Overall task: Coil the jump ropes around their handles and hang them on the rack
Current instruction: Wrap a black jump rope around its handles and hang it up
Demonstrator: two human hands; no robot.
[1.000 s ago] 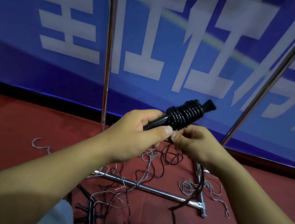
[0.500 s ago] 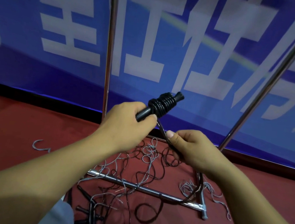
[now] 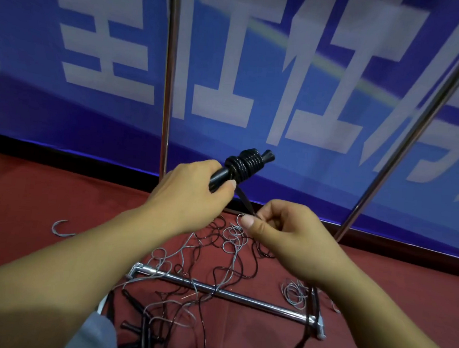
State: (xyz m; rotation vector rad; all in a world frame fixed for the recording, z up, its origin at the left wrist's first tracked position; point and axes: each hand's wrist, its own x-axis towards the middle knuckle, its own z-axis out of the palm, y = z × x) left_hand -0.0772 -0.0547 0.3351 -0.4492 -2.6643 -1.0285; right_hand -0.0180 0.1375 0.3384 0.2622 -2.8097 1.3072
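Note:
My left hand (image 3: 193, 195) grips the lower end of black jump rope handles (image 3: 219, 177), held up and tilted to the right. Several turns of black rope coil (image 3: 244, 165) wrap their upper part, just below the flared tip. A taut stretch of the black rope (image 3: 244, 201) runs down from the coil to my right hand (image 3: 286, 242), which pinches it between thumb and fingers. The rope then drops below my right wrist toward the floor. The metal rack (image 3: 169, 85) stands behind, its two poles rising out of view.
A tangle of grey and black ropes (image 3: 215, 256) lies on the red floor over the rack's base bar (image 3: 239, 297). More black handles (image 3: 139, 329) lie at the bottom. A grey hook-shaped piece (image 3: 61, 228) rests at left. A blue banner (image 3: 286, 81) covers the wall.
My right hand has drawn down and away from the handles, pulling the rope taut. The coiled handles have dropped slightly and turned in my left hand.

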